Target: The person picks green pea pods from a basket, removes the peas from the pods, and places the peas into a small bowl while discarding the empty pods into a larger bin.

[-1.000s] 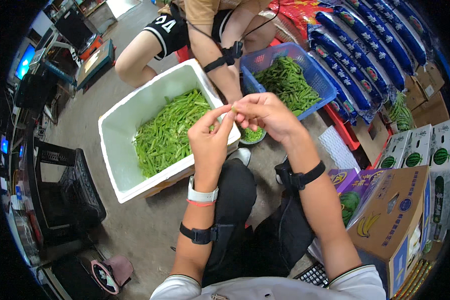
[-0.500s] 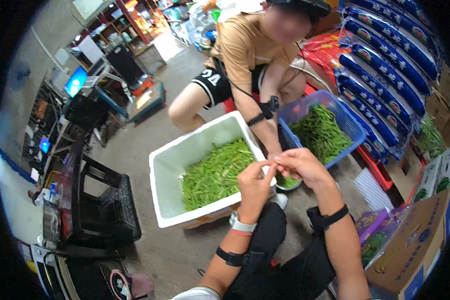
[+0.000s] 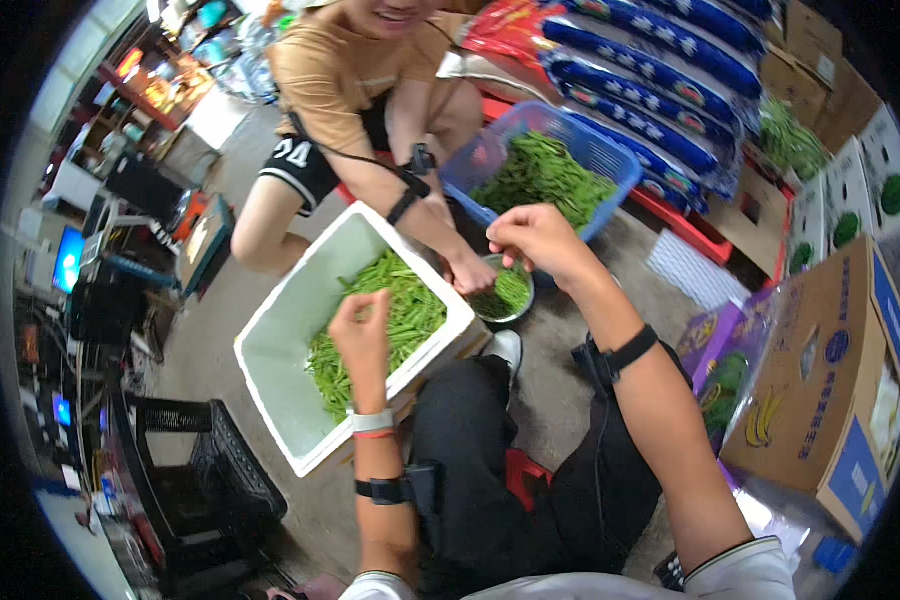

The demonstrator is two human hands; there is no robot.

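Note:
My left hand [image 3: 361, 335] is above the white foam box [image 3: 270, 370], its fingers curled together. Inside that box lies a heap of green pod-like vegetable pieces [image 3: 410, 300]. My right hand [image 3: 542, 243] hovers between the bowl and the blue basket, thumb and fingers pinched. Anything held in either hand is too small to make out. Under my right hand stands a round bowl [image 3: 532, 303] with small green pieces [image 3: 508, 292]. A co-worker's hand [image 3: 470, 273] reaches to the bowl's edge. The blue plastic basket [image 3: 625, 185] behind holds more green pods [image 3: 545, 185].
A co-worker in a tan shirt [image 3: 320, 80] sits opposite. Blue printed sacks [image 3: 650, 90] are stacked at the back right. A cardboard box [image 3: 810, 370] stands at my right. A black plastic chair [image 3: 200, 470] is at the left. My shoe [image 3: 507, 348] is beside the foam box.
My hands were together between the box and bowl; now they are apart, the left over the foam box, the right near the basket. The whole view has shifted.

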